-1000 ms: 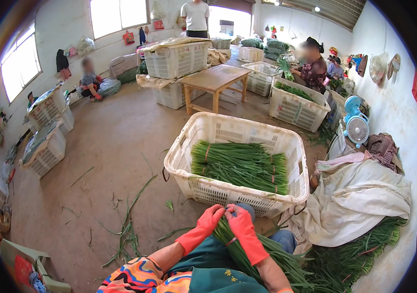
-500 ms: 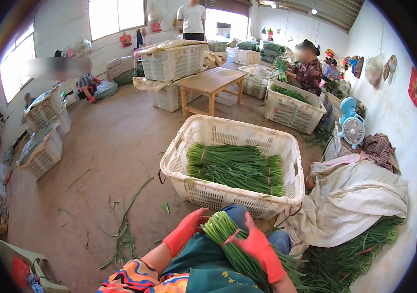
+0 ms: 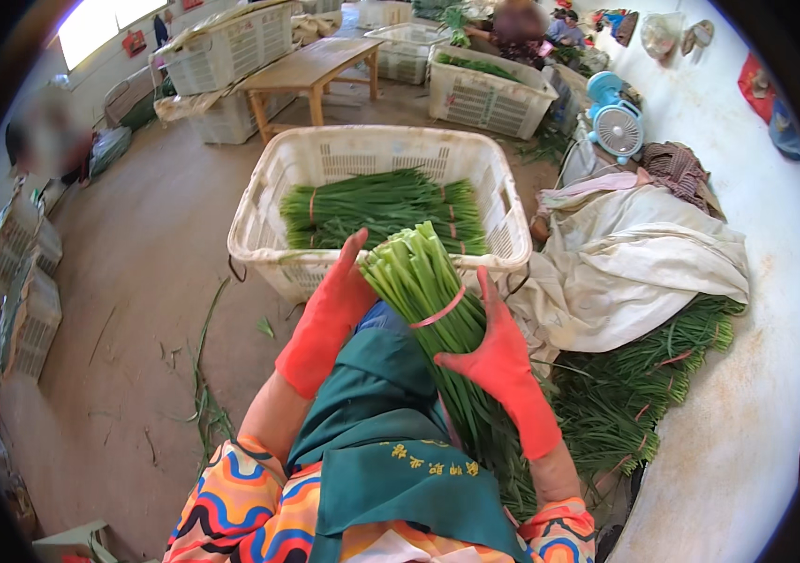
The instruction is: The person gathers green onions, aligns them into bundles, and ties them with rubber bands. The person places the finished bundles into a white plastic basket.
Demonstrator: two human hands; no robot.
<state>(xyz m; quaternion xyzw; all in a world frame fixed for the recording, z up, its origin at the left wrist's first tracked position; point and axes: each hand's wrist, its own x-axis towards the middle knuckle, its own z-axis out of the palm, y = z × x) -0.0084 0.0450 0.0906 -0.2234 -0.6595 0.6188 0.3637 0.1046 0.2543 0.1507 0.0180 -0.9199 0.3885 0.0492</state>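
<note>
A bundle of garlic chives (image 3: pixel 433 300) slants up over my lap, cut ends toward the crate. One pink band (image 3: pixel 439 309) circles it below the cut ends. My right hand (image 3: pixel 494 352), in an orange-red rubber glove, grips the bundle from the right, its thumb across the front below the band. On the other side, my gloved left hand (image 3: pixel 330 305) is stretched out beside the cut ends; whether it touches them I cannot tell. Just beyond stands a white plastic crate (image 3: pixel 273 178) with several banded chive bundles (image 3: pixel 372 206) lying in it.
To the right, a whitish cloth (image 3: pixel 634 263) partly covers a pile of chive bundles (image 3: pixel 625 403). Behind it stands a blue fan (image 3: pixel 617 129) near the wall. A wooden table (image 3: pixel 316 68) and more crates (image 3: pixel 489 98) are farther back. Loose leaves (image 3: pixel 201 375) lie on the floor at left.
My view has tilted downward. The bundle has come up toward the crate, and my right hand has closed around it below the band. My left hand has risen along with it.
</note>
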